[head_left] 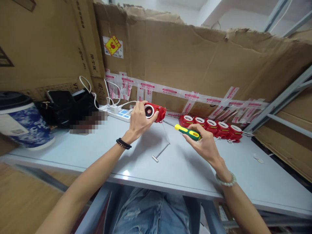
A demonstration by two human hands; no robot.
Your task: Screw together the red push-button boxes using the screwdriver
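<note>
My left hand (137,122) grips a red plastic device (156,112) with a white round face, held above the grey table (175,169). My right hand (204,144) is closed round the yellow and green handle of a screwdriver (187,132). The screwdriver's metal shaft points left, its tip at the red device's right side. A small metal T-shaped pin (161,152) lies on the table between my hands.
A row of several red devices (212,125) stands at the back right against torn cardboard (195,65). A white power strip (119,113) with cables, a black bag (65,107) and a blue patterned cup (21,120) sit at the left. Metal shelving (285,100) rises on the right.
</note>
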